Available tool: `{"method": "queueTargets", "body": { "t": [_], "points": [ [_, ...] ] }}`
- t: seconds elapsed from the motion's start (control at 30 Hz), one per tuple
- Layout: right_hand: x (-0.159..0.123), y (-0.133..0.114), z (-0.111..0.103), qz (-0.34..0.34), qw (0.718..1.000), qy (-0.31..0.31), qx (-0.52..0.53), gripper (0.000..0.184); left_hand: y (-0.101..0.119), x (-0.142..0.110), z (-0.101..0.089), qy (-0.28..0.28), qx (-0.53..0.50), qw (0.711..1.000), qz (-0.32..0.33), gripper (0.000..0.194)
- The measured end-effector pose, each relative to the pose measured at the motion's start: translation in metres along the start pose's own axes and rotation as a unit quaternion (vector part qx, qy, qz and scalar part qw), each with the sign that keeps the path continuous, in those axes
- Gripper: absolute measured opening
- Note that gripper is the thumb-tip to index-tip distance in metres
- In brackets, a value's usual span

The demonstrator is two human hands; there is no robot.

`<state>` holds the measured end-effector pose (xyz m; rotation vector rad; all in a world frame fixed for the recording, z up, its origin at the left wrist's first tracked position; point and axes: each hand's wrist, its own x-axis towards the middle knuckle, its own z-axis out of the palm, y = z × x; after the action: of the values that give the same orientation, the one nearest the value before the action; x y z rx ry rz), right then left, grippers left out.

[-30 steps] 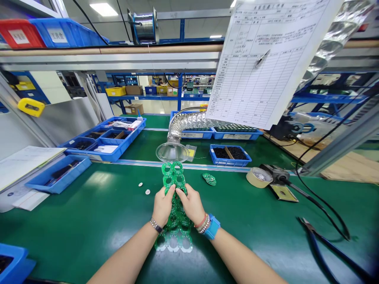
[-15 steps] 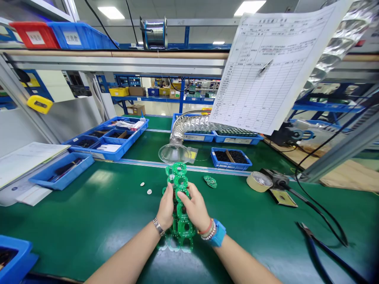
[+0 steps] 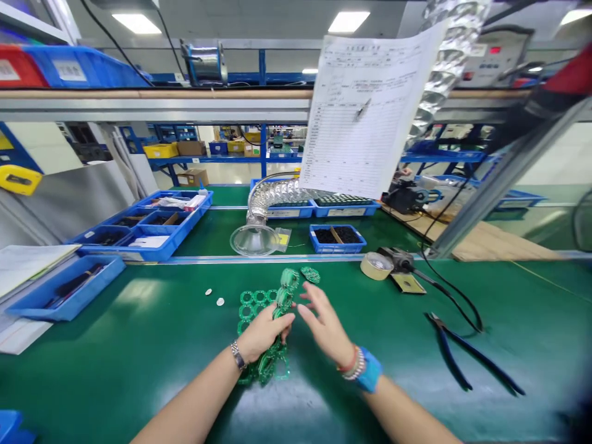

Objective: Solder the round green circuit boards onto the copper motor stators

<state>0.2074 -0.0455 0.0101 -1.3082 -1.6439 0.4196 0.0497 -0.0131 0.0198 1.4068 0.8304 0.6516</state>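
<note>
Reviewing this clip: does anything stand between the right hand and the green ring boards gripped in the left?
Nothing visible does. The open right hand is just right of the green ring boards held in the left hand; green tabletop shows between. The small green pile lies beyond, outside that gap.

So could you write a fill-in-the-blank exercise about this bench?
The left hand grips green boards; the right hand holds ____.
The pliers lie to the ____ of both hands.
The wide wristband is coloured ____.
Pale discs left of the hands number ____.
Missing words: nothing, right, blue, two.
</note>
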Motion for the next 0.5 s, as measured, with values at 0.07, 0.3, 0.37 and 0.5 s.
{"method": "queueTargets", "body": {
  "t": [0.07, 0.3, 0.37, 0.5],
  "points": [
    [-0.02, 0.013, -0.042, -0.026, 0.998, 0.01, -0.049, 0.064, 0.004, 0.003, 0.013, -0.076, 0.211, 0.974, 0.008, 0.028],
    [-0.098, 0.075, -0.112, 0.018, 0.994, -0.055, -0.091, 0.017, -0.003, 0.043, 0.104, -0.203, 0.508, 0.831, 0.096, 0.017],
    [-0.109, 0.09, -0.115, 0.061, 0.994, -0.039, -0.084, 0.013, -0.006, 0.053, 0.118, -0.192, 0.526, 0.821, 0.11, 0.013],
    [-0.11, 0.098, -0.12, 0.094, 0.992, -0.056, -0.057, 0.01, -0.009, 0.053, 0.101, -0.15, 0.543, 0.817, 0.121, 0.028]
  ]
}}
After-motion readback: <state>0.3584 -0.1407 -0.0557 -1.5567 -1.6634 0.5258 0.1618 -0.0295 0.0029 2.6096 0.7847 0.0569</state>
